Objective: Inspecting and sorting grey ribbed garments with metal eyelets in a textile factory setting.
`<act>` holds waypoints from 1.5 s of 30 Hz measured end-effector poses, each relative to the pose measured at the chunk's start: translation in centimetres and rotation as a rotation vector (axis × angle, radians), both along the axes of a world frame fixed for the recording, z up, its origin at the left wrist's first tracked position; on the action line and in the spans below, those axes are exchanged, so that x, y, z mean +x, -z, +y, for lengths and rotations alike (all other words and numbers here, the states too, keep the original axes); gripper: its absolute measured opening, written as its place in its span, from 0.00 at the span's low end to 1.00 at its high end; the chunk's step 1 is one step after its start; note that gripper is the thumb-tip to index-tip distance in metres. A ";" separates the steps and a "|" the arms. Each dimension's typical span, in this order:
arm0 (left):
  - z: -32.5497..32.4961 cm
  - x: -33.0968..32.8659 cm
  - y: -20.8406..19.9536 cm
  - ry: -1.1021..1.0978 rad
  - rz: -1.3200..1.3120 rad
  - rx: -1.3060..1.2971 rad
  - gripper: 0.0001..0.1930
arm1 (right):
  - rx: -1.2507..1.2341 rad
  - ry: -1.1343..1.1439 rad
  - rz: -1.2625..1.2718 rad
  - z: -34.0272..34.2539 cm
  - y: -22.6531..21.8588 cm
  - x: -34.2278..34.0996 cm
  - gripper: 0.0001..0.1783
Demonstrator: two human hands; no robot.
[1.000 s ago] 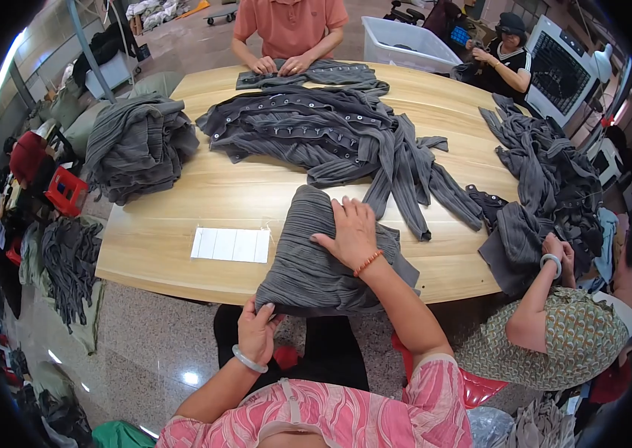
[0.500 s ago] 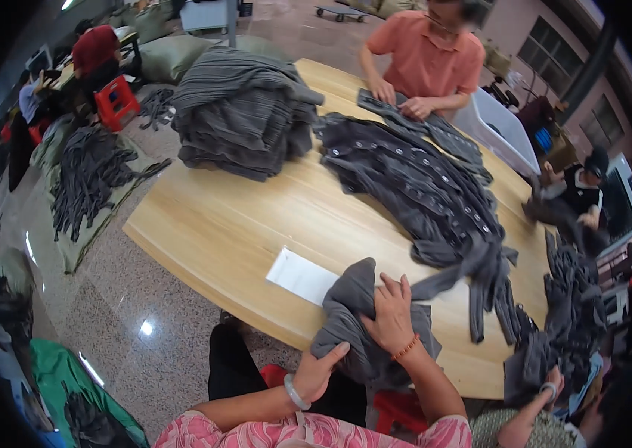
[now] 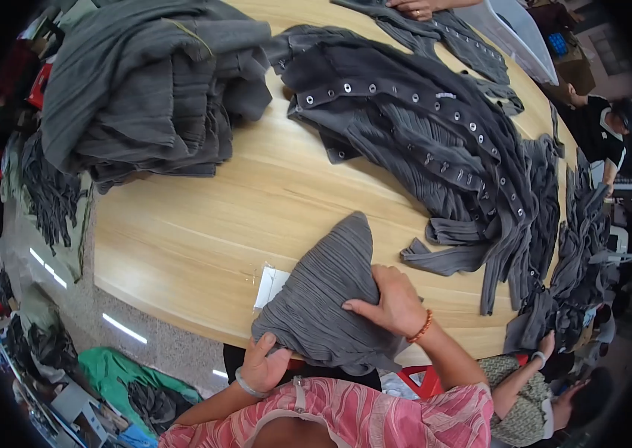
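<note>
A grey pleated garment (image 3: 323, 291) is spread in a rough triangle at the table's front edge, its tip pointing away from me. My left hand (image 3: 264, 364) pinches its lower left corner, thumb on top. On the right side, my right hand (image 3: 394, 302) grips the edge, with the thumb lying on the fabric and the fingers partly hidden. Beneath the garment's left side, a white card (image 3: 271, 286) sticks out on the table.
A tall pile of folded grey garments (image 3: 159, 97) stands at the far left of the wooden table (image 3: 181, 239). Dark garments with metal eyelets (image 3: 435, 142) cover the far right. A co-worker's hand (image 3: 414, 7) touches cloth opposite; another co-worker's arm (image 3: 521, 381) is at my right.
The bunched garment is now opened out flatter and covers more of the white card. My left hand has moved left, keeping hold of the cloth. The view has tilted down closer to the table.
</note>
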State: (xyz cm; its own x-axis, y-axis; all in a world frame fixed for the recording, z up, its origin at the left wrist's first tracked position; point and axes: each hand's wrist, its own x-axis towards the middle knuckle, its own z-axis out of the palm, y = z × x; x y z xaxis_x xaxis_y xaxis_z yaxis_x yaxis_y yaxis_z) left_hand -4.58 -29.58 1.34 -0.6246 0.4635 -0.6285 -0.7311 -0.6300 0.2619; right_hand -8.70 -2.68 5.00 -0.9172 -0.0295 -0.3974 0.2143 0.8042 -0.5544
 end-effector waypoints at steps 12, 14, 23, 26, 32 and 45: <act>1.9 -2.1 0.1 -0.032 -0.143 0.136 0.24 | -0.582 0.090 -0.077 -2.0 1.6 0.2 0.31; 1.7 -3.3 -1.2 -0.018 -0.069 0.061 0.24 | -0.727 0.179 -0.173 -2.3 0.8 -0.4 0.27; 0.9 -17.6 -15.8 -0.093 0.279 0.359 0.24 | -0.788 -0.029 0.013 -2.7 -18.1 -18.2 0.30; -0.9 -22.4 -18.2 -0.242 0.451 0.399 0.19 | -0.683 -0.262 0.095 -6.1 -24.5 -27.1 0.32; -6.6 -31.9 -16.8 -0.612 0.423 0.114 0.18 | -0.119 -0.501 -0.004 -16.2 -24.9 -41.5 0.42; -13.3 -33.0 -14.0 -0.389 0.409 -0.070 0.26 | -0.072 -0.499 0.540 -22.3 -16.1 -45.3 0.31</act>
State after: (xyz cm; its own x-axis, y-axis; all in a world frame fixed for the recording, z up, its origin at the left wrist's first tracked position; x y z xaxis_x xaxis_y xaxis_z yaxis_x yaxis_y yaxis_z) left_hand -37.54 -42.91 15.38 -0.9401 0.1163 -0.3205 -0.2786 -0.8039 0.5255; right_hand -54.00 -24.99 21.11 -0.8553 -0.5030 0.1244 -0.4850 0.6925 -0.5341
